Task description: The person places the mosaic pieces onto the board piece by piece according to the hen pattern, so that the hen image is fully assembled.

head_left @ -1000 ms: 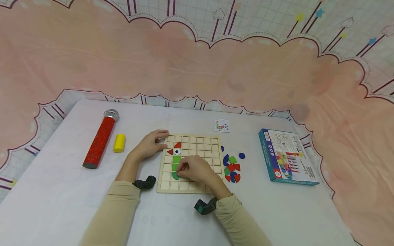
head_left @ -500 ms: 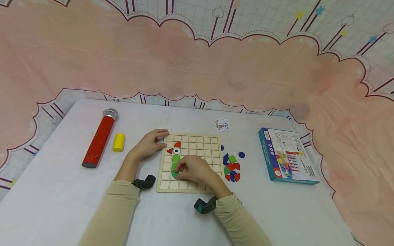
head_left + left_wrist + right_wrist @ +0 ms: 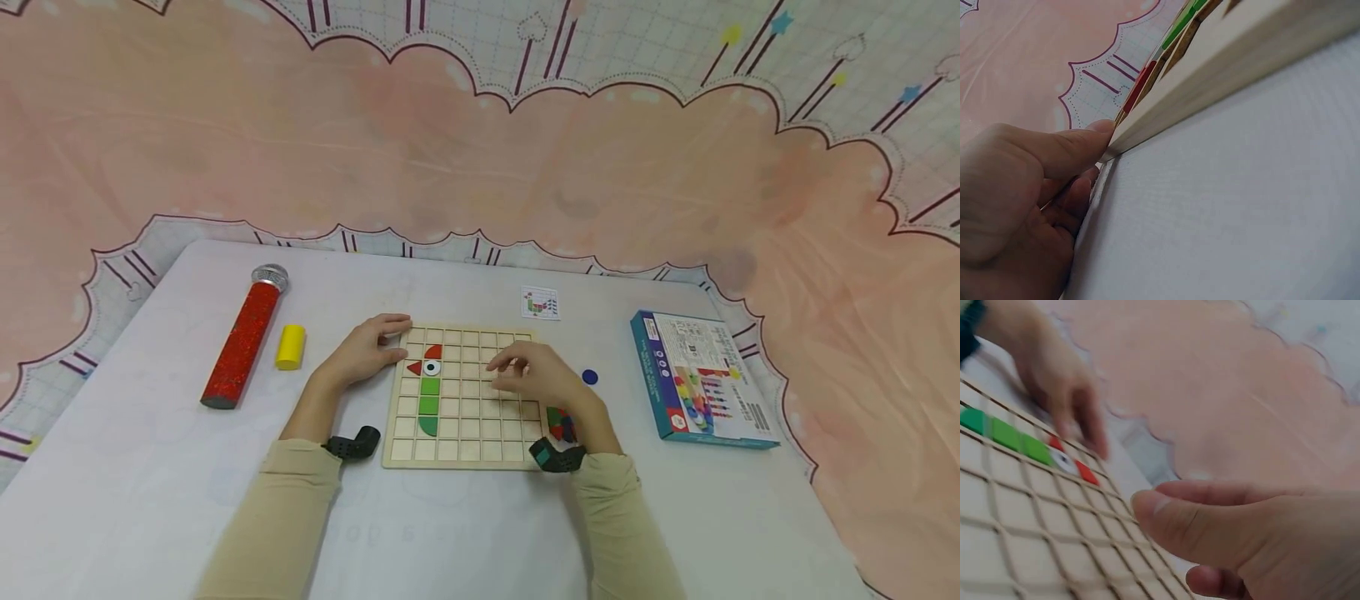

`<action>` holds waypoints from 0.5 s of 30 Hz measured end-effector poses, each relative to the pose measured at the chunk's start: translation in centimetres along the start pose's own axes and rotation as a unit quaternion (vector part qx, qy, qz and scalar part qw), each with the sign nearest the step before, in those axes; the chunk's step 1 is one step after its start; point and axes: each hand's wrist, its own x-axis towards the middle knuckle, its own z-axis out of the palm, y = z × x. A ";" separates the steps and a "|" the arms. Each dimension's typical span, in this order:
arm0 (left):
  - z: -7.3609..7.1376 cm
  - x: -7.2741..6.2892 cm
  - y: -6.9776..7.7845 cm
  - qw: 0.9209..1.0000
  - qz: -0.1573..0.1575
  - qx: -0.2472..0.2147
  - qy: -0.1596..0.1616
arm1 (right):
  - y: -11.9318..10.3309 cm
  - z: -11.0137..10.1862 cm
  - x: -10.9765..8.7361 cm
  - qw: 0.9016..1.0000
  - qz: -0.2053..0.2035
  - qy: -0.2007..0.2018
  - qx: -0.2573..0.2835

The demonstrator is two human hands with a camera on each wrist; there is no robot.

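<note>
A wooden grid board [image 3: 467,396] lies on the table. In its left part a column of pieces runs down: a red quarter-round, a white eye piece [image 3: 432,367] with a red triangle beside it, two green squares [image 3: 429,395] and a green quarter-round [image 3: 428,426]. My left hand [image 3: 362,350] grips the board's upper left corner, thumb against the edge in the left wrist view. Over the board's right part hovers my right hand [image 3: 543,379], fingers loosely bent, no piece visible in it. Its forearm partly hides a pile of red, green and blue pieces [image 3: 557,421].
A blue disc [image 3: 590,377] lies right of the hand. Behind the board is a small pattern card [image 3: 540,303]. A boxed set [image 3: 705,379] lies far right. At left are a red microphone [image 3: 246,342] and a yellow cylinder [image 3: 290,347].
My right hand has left the green quarter-round, which now lies uncovered in its cell, and has moved right and away from me across the board. The left hand stays at the corner.
</note>
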 end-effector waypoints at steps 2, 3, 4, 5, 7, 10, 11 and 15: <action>0.0 0.0 0.0 1.000 -0.002 0.002 0.001 | 1.7 -1.5 -0.8 1.000 0.010 0.014 0.007; 0.0 0.0 0.1 1.000 -0.004 0.002 0.001 | 2.5 -2.2 -1.2 1.000 0.019 0.019 0.006; 0.0 0.0 0.1 1.000 -0.005 0.003 0.001 | 3.4 -2.8 -1.6 0.999 0.033 0.024 0.004; 0.0 0.0 0.1 1.000 -0.005 0.005 0.001 | 4.2 -3.3 -2.1 0.999 0.045 0.027 -0.001; 0.0 0.0 0.1 1.000 -0.003 0.008 0.001 | 5.5 -4.2 -2.8 0.997 0.077 0.024 -0.005; 0.0 0.0 0.2 1.000 -0.002 0.014 0.001 | 6.9 -5.0 -3.6 0.993 0.120 0.011 -0.010; 0.0 0.0 0.2 1.000 -0.002 0.015 0.001 | 7.2 -5.1 -3.8 0.991 0.131 0.006 -0.012; 0.0 0.0 0.1 1.000 -0.008 0.015 0.001 | 7.9 -5.4 -3.9 0.987 0.160 -0.006 -0.024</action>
